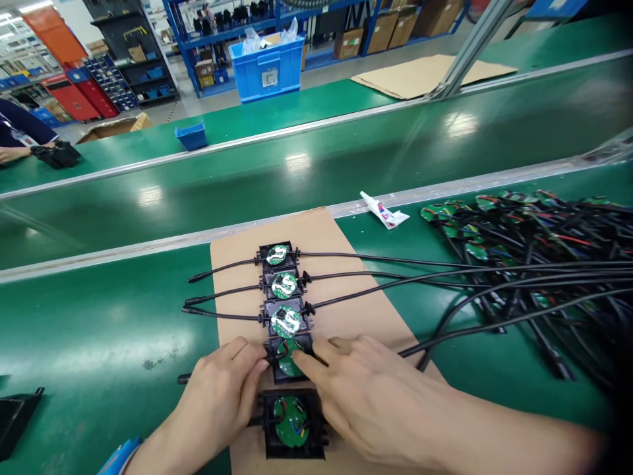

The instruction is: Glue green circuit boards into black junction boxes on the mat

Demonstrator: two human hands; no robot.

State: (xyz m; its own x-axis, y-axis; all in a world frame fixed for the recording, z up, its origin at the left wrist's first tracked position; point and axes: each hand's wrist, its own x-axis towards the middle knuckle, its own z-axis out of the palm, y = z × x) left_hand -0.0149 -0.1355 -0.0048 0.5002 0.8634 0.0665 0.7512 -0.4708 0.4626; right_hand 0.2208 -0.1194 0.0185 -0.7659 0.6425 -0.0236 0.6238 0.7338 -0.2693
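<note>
A column of several black housings with round green circuit boards lies on a brown cardboard sheet [346, 264]. My left hand [217, 396] pinches the left side of the fourth housing [287, 363]. My right hand [366, 396] rests beside it, its forefinger pressing on that housing's green board. The three housings above, such as the top one [277, 254], carry white paste on their boards. The nearest housing [293, 422] sits between my wrists, its board bare of paste. Black cables run from the housings to both sides.
A tangled heap of cabled green boards [519, 237] lies at the right. A white tube [383, 212] lies by the metal rail. Beyond are a green conveyor belt [297, 171], a small blue bin [192, 135], a blue crate [267, 69] and another person's hand [12, 153] at far left.
</note>
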